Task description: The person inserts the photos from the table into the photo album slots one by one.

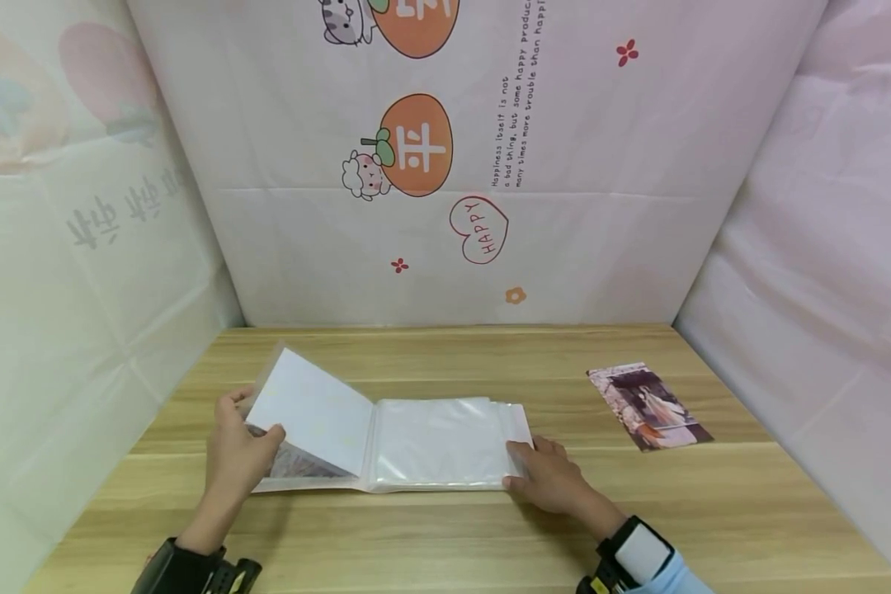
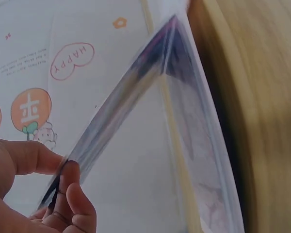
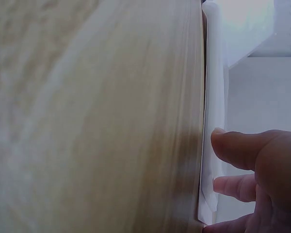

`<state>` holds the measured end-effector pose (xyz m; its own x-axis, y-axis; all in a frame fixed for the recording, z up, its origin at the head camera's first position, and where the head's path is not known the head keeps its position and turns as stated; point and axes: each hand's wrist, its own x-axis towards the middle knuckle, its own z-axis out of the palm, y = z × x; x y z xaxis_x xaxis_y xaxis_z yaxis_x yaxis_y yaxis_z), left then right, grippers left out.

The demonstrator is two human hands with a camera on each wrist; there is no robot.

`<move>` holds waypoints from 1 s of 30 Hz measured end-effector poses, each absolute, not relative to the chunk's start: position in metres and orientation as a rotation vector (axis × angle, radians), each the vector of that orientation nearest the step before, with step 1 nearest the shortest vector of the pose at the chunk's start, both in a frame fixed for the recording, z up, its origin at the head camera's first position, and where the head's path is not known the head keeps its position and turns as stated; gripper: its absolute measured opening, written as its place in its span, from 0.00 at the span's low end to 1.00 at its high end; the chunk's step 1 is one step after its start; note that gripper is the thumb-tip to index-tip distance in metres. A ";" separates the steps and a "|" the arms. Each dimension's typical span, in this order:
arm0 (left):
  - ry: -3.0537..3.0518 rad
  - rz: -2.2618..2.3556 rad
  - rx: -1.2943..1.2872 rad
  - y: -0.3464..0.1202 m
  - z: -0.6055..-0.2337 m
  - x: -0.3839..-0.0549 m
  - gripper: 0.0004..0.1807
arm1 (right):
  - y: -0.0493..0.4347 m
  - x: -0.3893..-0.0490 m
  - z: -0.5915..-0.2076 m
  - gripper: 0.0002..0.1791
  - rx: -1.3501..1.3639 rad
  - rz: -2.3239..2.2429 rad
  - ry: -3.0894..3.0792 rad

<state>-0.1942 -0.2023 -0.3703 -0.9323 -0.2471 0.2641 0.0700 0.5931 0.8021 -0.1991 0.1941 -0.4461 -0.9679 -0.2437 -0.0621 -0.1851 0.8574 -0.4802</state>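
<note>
A photo album [image 1: 445, 441] lies spread on the table, clear sleeves on its right half. My left hand [image 1: 239, 454] pinches a raised page [image 1: 315, 408] at its outer edge, thumb on the white side. In the left wrist view the page [image 2: 121, 104] slants up from the album, with the fingers [image 2: 70, 177] at its edge. Beneath it, part of a picture [image 1: 304, 464] shows. My right hand [image 1: 553, 478] holds the album's right edge near the lower corner. The right wrist view shows the thumb [image 3: 237, 145] against that edge; some fingertips are hidden.
A loose photo print [image 1: 649, 406] lies on the wooden table [image 1: 431, 536] to the right of the album. Printed cloth [image 1: 564, 165] stands behind the table, with more cloth along the left [image 1: 82, 330] and right sides.
</note>
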 end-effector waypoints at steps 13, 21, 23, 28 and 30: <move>-2.734 -1.095 0.253 -0.229 -0.388 -0.199 0.42 | 0.195 -0.197 -0.444 0.30 -0.342 -0.711 2.920; -2.923 -0.908 0.233 -0.239 -0.400 -0.204 0.33 | 0.195 -0.197 -0.444 0.31 -0.324 -0.702 2.908; -2.960 -0.835 0.203 -0.240 -0.403 -0.206 0.31 | 0.195 -0.197 -0.443 0.31 -0.326 -0.703 2.910; -3.039 -0.676 0.106 -0.241 -0.409 -0.209 0.26 | 0.194 -0.196 -0.441 0.30 -0.324 -0.720 2.908; -3.062 -0.630 0.083 -0.241 -0.411 -0.209 0.23 | 0.194 -0.196 -0.441 0.30 -0.324 -0.726 2.906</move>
<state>-0.2092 -0.2409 -0.4112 -0.9985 -0.0550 0.0028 -0.0494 0.9174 0.3949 -0.1957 0.1935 -0.4410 -0.9686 -0.2378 -0.0725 -0.1757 0.8612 -0.4769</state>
